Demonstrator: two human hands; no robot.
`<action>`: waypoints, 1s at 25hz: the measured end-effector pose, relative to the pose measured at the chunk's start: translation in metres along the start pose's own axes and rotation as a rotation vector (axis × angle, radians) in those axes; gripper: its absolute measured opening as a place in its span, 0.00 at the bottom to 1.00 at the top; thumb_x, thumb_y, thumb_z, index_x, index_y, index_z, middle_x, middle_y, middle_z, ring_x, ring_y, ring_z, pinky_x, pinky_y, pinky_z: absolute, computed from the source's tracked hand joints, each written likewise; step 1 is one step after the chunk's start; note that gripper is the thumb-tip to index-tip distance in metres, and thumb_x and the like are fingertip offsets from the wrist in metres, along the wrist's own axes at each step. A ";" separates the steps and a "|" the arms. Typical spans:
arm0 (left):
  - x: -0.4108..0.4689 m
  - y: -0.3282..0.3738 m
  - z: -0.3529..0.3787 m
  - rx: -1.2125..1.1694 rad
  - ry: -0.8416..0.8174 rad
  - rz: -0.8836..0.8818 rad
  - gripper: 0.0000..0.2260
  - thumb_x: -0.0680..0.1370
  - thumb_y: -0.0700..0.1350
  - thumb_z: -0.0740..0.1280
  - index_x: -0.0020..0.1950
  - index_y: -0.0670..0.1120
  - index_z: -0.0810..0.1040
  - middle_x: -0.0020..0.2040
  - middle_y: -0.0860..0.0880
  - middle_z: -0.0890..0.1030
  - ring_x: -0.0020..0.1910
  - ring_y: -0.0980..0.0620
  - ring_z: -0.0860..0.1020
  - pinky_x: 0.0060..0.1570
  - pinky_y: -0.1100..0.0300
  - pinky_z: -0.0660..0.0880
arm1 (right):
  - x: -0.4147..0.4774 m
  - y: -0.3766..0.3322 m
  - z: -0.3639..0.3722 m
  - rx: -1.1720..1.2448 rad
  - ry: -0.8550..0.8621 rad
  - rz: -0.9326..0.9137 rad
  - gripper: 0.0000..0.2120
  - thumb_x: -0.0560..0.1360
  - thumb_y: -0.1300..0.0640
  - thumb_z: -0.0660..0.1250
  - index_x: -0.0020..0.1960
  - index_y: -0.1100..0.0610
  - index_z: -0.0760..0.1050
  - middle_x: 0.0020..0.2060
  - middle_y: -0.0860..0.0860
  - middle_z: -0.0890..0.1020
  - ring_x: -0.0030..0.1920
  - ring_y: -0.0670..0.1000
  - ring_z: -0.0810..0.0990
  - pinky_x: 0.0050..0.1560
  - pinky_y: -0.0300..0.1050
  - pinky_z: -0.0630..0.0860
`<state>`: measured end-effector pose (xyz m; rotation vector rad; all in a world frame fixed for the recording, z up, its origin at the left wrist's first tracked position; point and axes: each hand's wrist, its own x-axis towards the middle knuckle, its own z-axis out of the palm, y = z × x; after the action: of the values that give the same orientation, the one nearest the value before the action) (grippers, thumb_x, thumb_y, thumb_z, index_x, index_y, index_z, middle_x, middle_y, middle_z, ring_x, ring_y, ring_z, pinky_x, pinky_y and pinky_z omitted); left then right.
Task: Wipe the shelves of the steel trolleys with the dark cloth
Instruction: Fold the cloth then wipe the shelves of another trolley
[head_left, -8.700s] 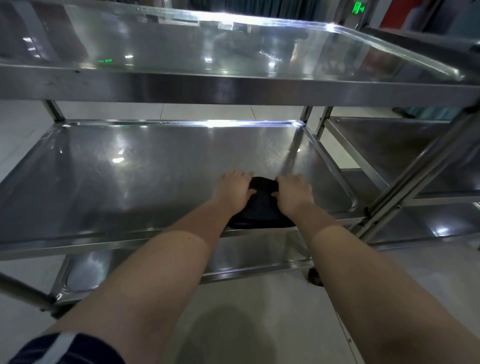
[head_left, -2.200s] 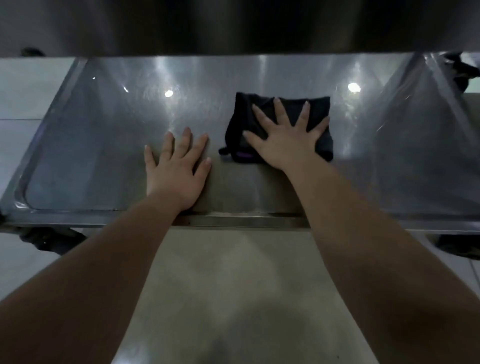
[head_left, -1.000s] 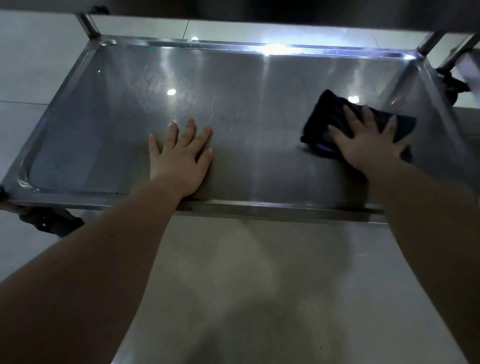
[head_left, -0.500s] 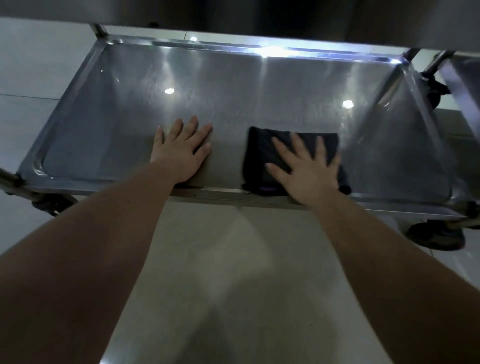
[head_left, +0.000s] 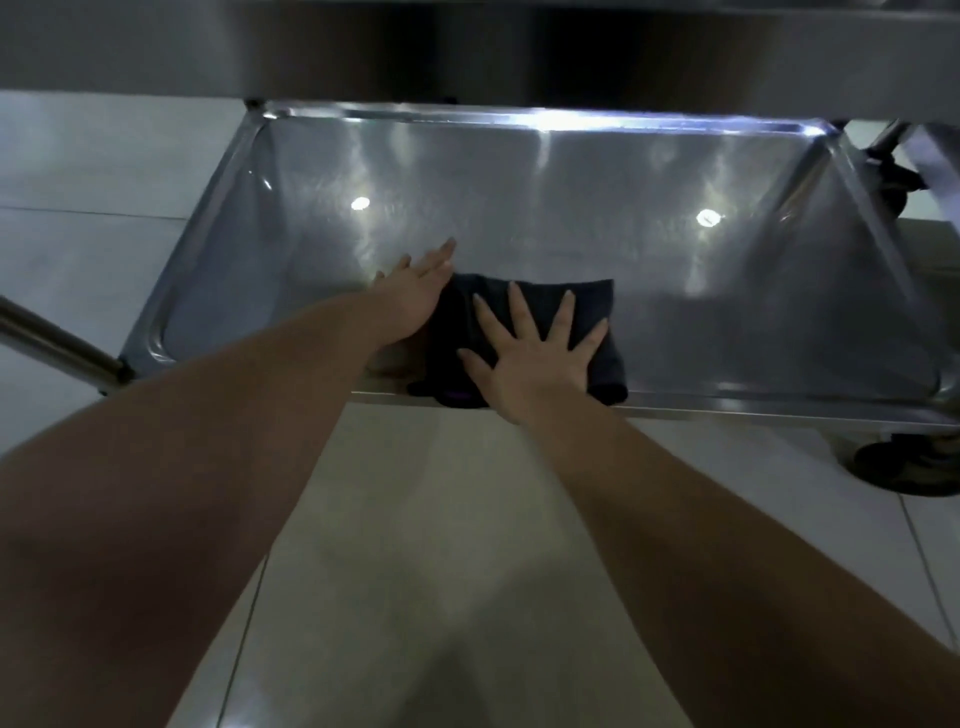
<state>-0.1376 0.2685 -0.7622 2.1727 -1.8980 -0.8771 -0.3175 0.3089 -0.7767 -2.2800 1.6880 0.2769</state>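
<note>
Wiping the trolley's bottom shelf (head_left: 571, 171). Dark cloth (head_left: 595, 299) at near edge, mid-length. Right hand (head_left: 535, 358) flat on it, fingers spread. Left hand (head_left: 415, 291) straight-fingered, just beside its left edge. Next, probably: sweep toward left corners with steady pressure.

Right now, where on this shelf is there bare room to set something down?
Bare steel lies right of the dark cloth to the shelf rim, and left of the left hand. Front middle is crowded: right hand pressing the cloth.

Dim, slightly soft wide-angle view; two glare spots on the steel shelf (head_left: 519, 218), edges bowed.
</note>
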 end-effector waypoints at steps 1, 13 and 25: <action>-0.007 0.004 -0.002 -0.045 0.066 0.017 0.21 0.85 0.52 0.44 0.80 0.59 0.48 0.81 0.50 0.48 0.79 0.46 0.42 0.75 0.46 0.38 | 0.000 -0.008 -0.003 0.040 -0.007 -0.015 0.31 0.77 0.30 0.41 0.76 0.34 0.36 0.78 0.42 0.37 0.75 0.65 0.31 0.64 0.76 0.29; -0.030 0.058 0.080 0.357 0.170 0.006 0.35 0.72 0.75 0.38 0.77 0.66 0.40 0.80 0.56 0.40 0.78 0.44 0.36 0.66 0.32 0.29 | -0.005 0.115 0.005 0.054 0.123 0.107 0.25 0.82 0.39 0.40 0.78 0.37 0.41 0.79 0.43 0.42 0.78 0.56 0.38 0.73 0.62 0.33; -0.058 -0.009 0.047 0.390 0.082 -0.001 0.40 0.65 0.79 0.36 0.74 0.68 0.32 0.79 0.56 0.35 0.77 0.43 0.33 0.66 0.30 0.32 | 0.022 0.059 -0.009 -0.006 0.169 0.077 0.25 0.82 0.40 0.40 0.78 0.38 0.40 0.79 0.44 0.43 0.77 0.58 0.36 0.72 0.66 0.35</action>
<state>-0.1555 0.3376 -0.7850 2.3707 -2.1743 -0.4340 -0.3679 0.2704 -0.7824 -2.3029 1.8617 0.1070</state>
